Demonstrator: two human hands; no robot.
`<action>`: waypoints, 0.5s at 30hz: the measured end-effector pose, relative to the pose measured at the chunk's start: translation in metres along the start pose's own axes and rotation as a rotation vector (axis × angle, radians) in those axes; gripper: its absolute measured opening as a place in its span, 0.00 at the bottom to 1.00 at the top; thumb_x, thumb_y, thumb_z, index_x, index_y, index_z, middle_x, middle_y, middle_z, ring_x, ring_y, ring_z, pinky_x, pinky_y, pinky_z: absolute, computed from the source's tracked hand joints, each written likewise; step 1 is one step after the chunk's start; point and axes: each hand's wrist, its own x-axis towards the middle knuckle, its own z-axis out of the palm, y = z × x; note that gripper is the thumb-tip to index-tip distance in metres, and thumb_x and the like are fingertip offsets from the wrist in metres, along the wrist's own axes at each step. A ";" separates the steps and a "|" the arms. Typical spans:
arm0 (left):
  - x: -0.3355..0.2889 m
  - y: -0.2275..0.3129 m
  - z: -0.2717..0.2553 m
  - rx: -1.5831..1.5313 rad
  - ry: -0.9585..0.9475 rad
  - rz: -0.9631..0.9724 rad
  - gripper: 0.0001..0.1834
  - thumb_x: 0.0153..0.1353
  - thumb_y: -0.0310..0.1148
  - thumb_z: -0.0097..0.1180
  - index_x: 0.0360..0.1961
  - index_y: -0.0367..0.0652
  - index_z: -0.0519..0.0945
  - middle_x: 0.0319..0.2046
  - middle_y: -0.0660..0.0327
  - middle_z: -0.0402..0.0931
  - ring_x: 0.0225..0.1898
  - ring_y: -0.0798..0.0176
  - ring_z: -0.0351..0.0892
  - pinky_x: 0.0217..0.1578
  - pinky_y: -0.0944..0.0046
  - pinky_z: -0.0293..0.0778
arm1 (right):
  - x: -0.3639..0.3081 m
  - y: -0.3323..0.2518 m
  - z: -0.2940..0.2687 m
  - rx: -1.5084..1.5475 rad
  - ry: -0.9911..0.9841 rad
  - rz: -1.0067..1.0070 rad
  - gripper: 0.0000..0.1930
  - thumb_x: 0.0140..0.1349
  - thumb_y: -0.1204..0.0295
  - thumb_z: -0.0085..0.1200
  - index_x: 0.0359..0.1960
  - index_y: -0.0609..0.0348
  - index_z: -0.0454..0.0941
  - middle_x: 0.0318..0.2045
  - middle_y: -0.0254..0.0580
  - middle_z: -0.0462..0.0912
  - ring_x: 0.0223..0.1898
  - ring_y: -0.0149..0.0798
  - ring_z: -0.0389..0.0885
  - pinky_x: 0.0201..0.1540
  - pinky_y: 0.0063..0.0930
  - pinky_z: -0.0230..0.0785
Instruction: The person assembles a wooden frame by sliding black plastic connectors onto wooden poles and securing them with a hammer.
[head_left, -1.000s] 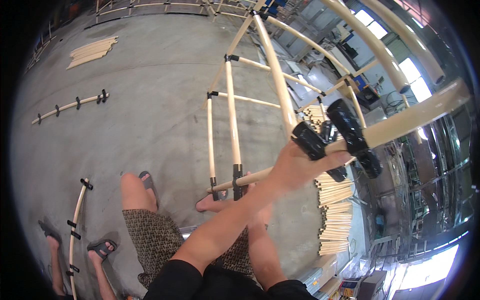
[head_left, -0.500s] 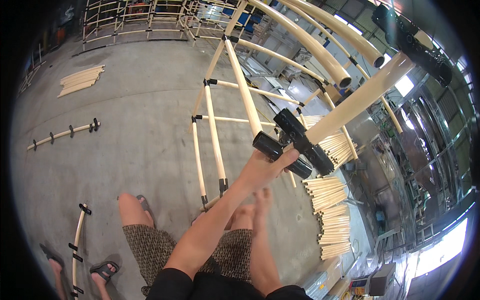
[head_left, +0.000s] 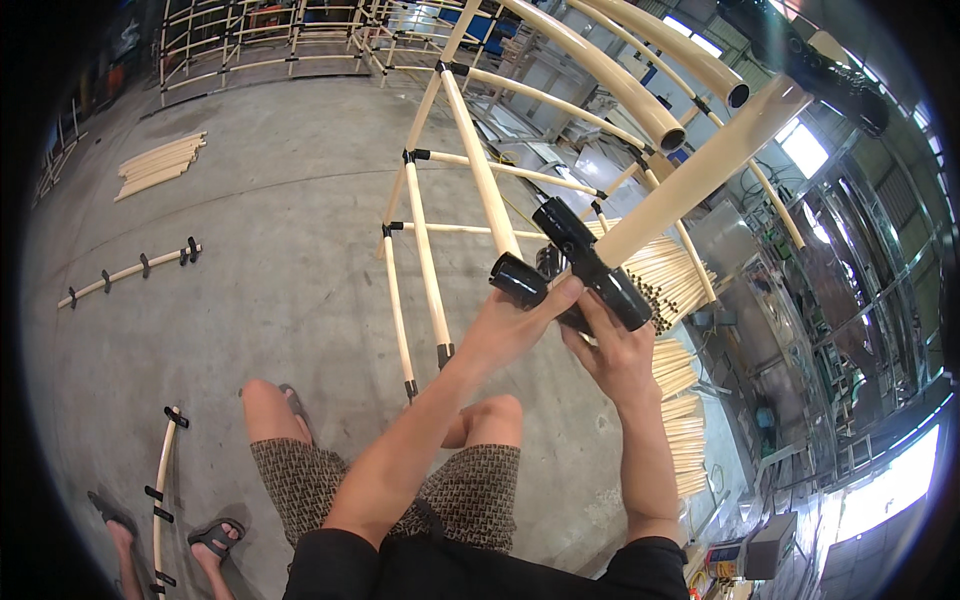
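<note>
Black pipe joints sit at the near end of a thick cream pipe on a tall frame. My left hand is closed round the lower joint, its thumb lying across the top beside the pipe end. On the other side, my right hand has its fingers bent against the same joint cluster. Part of the lower joint is hidden behind both hands. A slimmer cream upright runs up behind the joints to another black joint.
Two large pipe ends jut overhead. Bundles of cream pipes lie on the right, with more pipes far left. Pipes with black joints rest on the floor. Another person's sandalled foot is at lower left.
My right hand has risen from near my knees to the black joints and now touches them. My left hand stays on the lower joint. The view has shifted slightly.
</note>
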 end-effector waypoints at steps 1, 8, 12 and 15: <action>-0.001 -0.003 0.002 0.000 0.014 -0.003 0.35 0.61 0.61 0.63 0.44 0.32 0.83 0.36 0.59 0.84 0.41 0.66 0.80 0.42 0.62 0.76 | -0.001 0.001 -0.002 -0.005 -0.023 -0.043 0.27 0.44 0.73 0.73 0.50 0.64 0.82 0.46 0.48 0.84 0.47 0.50 0.83 0.49 0.41 0.76; -0.015 0.011 0.005 0.330 -0.019 -0.228 0.41 0.61 0.69 0.54 0.38 0.33 0.85 0.32 0.49 0.85 0.38 0.54 0.86 0.40 0.58 0.78 | -0.012 0.000 -0.003 -0.021 -0.044 -0.067 0.29 0.44 0.73 0.72 0.51 0.68 0.80 0.49 0.51 0.83 0.49 0.51 0.83 0.50 0.42 0.76; -0.023 0.040 -0.002 0.919 0.018 -0.199 0.43 0.59 0.73 0.53 0.28 0.35 0.85 0.18 0.52 0.79 0.23 0.53 0.81 0.27 0.56 0.74 | -0.010 -0.007 0.000 -0.022 0.000 -0.069 0.29 0.44 0.74 0.71 0.51 0.70 0.80 0.49 0.53 0.84 0.48 0.51 0.84 0.50 0.41 0.77; -0.022 0.050 -0.005 1.033 0.154 -0.062 0.38 0.56 0.69 0.60 0.28 0.36 0.85 0.20 0.52 0.81 0.21 0.46 0.80 0.25 0.52 0.74 | -0.016 -0.008 0.002 -0.006 -0.037 -0.015 0.30 0.44 0.74 0.73 0.52 0.69 0.81 0.50 0.53 0.85 0.50 0.50 0.85 0.53 0.41 0.77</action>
